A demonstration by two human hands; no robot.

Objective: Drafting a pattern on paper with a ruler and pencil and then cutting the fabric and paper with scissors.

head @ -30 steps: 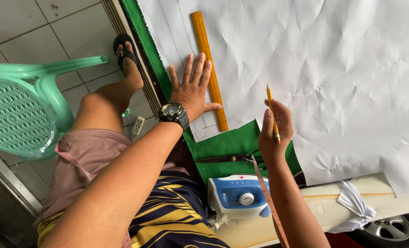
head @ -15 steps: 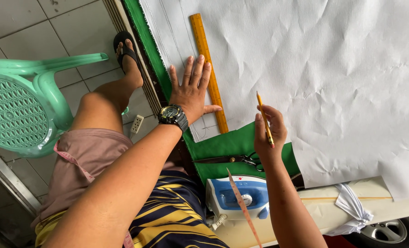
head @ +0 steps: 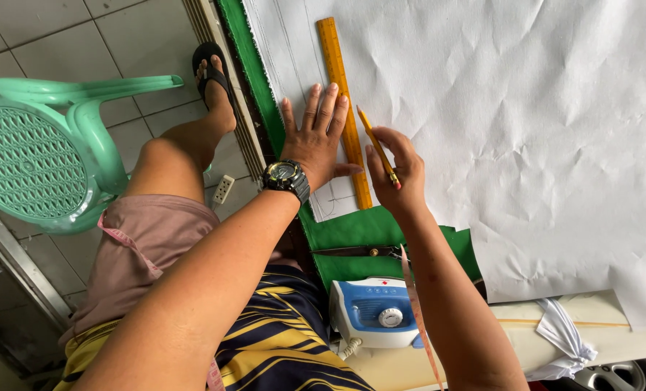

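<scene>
The ruler [head: 344,108] lies on the white cloth [head: 497,123], pinned under the flat, open fingers of the left hand [head: 315,137]. A pencil [head: 378,147] is pinched in the right hand [head: 395,174], just beside the ruler.

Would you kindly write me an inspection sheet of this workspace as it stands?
Surface: table with green cloth under creased white fabric.
Job's things: orange ruler lies on the fabric; yellow pencil is tilted, tip near the ruler.
Clutter: blue-and-white iron, scissors, pink measuring tape, white rag.
Grippers: left hand flat, pressing fabric beside the ruler; right hand has its grip on the pencil.
Cables: white coiled cord at the iron.
Surroundings: green plastic chair, tiled floor, white plug adapter.
</scene>
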